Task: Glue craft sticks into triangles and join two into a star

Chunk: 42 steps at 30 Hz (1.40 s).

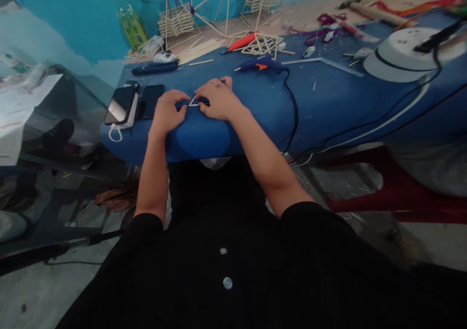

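Note:
A small triangle of thin wooden sticks [193, 105] lies on the blue table between my two hands, its corner pointing left. My left hand [168, 111] is at that corner, thumb and index finger curved in a pinch around it. From the other side my right hand [218, 100] presses on the sticks with thumb and fingers, covering their right part. Beyond my right hand lies a dark blue glue gun [263, 65] with an orange trigger, its nozzle toward the left.
Two phones [121, 106] [151, 101] lie left of my hands. Behind are loose sticks [200, 49], a stick frame [263, 45], a red-orange tool [243, 42] and a bottle [131, 25]. A white round container [397, 59] stands right; cables [294, 110] cross the table.

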### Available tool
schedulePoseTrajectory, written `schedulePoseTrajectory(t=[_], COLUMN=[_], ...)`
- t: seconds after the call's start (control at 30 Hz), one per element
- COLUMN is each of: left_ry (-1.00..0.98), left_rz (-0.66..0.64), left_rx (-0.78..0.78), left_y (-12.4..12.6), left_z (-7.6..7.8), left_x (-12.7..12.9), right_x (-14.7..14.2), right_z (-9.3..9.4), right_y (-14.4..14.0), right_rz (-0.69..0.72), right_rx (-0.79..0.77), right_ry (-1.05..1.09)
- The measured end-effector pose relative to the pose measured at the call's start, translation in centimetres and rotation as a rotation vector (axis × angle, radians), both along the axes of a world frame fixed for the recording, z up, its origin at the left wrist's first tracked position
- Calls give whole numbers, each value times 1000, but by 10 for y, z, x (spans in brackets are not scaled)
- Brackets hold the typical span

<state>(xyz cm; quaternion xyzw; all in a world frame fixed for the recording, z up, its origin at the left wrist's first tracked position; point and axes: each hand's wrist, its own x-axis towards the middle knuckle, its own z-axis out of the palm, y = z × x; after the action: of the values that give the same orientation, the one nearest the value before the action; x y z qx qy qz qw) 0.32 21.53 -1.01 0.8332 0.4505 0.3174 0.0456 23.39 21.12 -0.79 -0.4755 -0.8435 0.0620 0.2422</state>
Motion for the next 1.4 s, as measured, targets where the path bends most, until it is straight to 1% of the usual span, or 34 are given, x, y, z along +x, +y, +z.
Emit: schedulePoseTrajectory(t=[0.13,0.27,0.4,0.47,0.57,0.63,0.7,0.83,1.0,1.2,1.33,1.4], left_ry=[-15,9,25,24,8,14,39,92,86,-17,-138,-164], left_rz=[-37,-77,-45,-29,-36,-30,-7,51,119,80,138,160], left_rx=[-70,-120,-116,-120,-130,-121,-99,-75,-115,-109,-108,-108], left_y=[6,5,4,3,2,1,0,-4,-8,-7,-8,-9], left_z=[4,6,6,7,8,8,8,6,6,3,2,3], left_x=[-1,0,1,2,4,4,5,8,9,5,2,2], right_x=[1,1,2,5,12,16,19,20,21,21,20,20], right_z=[1,1,3,3,-1,-6,-9,-10,-7,-3,-2,-5], right_y=[0,-2,-5,-4,4,12,19,22,18,14,14,16], right_rz=[6,11,-3,-53,-202,-286,-324,-310,-233,-249,-258,-260], right_rx=[-5,-21,1,23,37,13,-33,-100,-112,-128,-127,-111], right_ry=[16,53,85,135,304,429,489,417,333,295,266,263])
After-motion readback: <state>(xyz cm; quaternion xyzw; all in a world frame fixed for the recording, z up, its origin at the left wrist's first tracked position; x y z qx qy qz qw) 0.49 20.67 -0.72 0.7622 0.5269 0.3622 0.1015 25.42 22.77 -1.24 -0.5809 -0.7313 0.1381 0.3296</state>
